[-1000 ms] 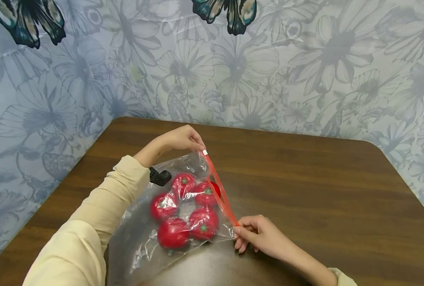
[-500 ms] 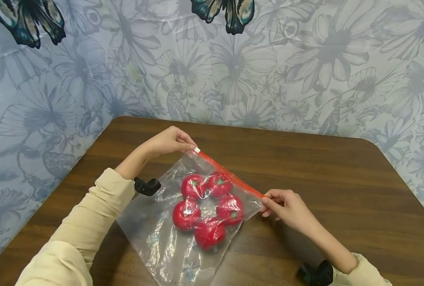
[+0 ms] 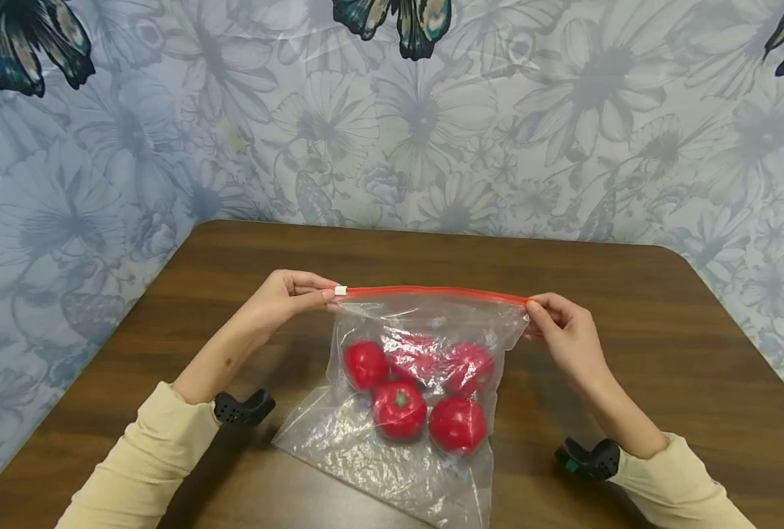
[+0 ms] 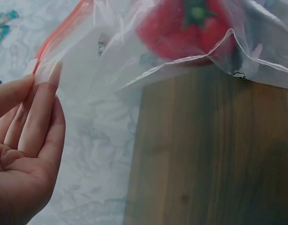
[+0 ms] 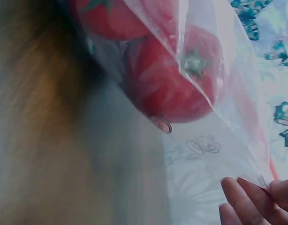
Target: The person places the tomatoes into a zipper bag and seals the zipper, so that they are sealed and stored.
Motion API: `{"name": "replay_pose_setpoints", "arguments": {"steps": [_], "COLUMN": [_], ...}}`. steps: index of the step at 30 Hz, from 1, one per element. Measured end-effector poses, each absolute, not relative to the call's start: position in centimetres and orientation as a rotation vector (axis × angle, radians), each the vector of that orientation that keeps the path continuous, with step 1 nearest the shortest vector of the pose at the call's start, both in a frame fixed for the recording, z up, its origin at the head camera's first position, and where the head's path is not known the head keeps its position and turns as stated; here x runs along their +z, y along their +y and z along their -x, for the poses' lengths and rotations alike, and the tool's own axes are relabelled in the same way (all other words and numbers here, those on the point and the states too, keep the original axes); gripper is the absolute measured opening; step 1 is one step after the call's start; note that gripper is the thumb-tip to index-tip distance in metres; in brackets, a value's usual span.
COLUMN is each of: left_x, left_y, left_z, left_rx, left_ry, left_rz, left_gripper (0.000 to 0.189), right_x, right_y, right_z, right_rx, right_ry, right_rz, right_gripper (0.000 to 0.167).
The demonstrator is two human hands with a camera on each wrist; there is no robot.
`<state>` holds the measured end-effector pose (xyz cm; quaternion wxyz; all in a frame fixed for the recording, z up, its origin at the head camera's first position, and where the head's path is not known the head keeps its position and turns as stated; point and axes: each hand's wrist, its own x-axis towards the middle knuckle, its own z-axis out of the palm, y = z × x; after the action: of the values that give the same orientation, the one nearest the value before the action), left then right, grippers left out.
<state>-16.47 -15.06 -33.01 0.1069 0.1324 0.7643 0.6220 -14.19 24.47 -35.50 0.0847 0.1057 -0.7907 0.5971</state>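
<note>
A clear zip bag [image 3: 358, 426] with a red zip strip [image 3: 431, 289] hangs between my hands. Inside it are several red tomatoes [image 3: 399, 409] with green stems. At the strip's left end, by the white slider [image 3: 341, 291], my left hand [image 3: 286, 297] pinches the bag's corner. The opposite top corner is pinched by my right hand [image 3: 570, 334]. In the left wrist view, thumb and fingers of the left hand [image 4: 31, 131] meet at the corner. The right wrist view shows a tomato [image 5: 177, 79] through the plastic, and the right hand [image 5: 256, 201] at the corner.
The brown wooden table [image 3: 636, 316] lies beneath the bag and both arms. Behind it hangs a floral cloth backdrop [image 3: 431, 147] with butterfly prints. Black devices are strapped to the left wrist [image 3: 242, 408] and the right wrist [image 3: 588, 459].
The bag has turned so its red strip, steeply slanted before, now runs level across. My left hand has moved left and slightly lower; my right hand has gone right and up. Both kept their pinch.
</note>
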Motion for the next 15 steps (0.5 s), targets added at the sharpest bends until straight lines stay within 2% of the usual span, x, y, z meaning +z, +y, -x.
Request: {"name": "replay_pose_setpoints", "arguments": {"steps": [9,15], "left_x": [-31.6,-29.7], "left_y": [-15.3,-15.5], "left_z": [13.3,11.9], "left_rx": [2.057,2.038], "left_ry": [2.341,2.431], "left_rz": [-0.457,-0.540], "left_gripper": [0.016,0.017], "right_x": [-32.8,-31.6], "right_y": [24.2,24.2], "right_z": [13.0,12.1], "right_rx": [2.077,2.132], "right_ry": [-2.115,-2.047], "right_rz": [-0.360,-0.440], "right_gripper": [0.013,0.012]}}
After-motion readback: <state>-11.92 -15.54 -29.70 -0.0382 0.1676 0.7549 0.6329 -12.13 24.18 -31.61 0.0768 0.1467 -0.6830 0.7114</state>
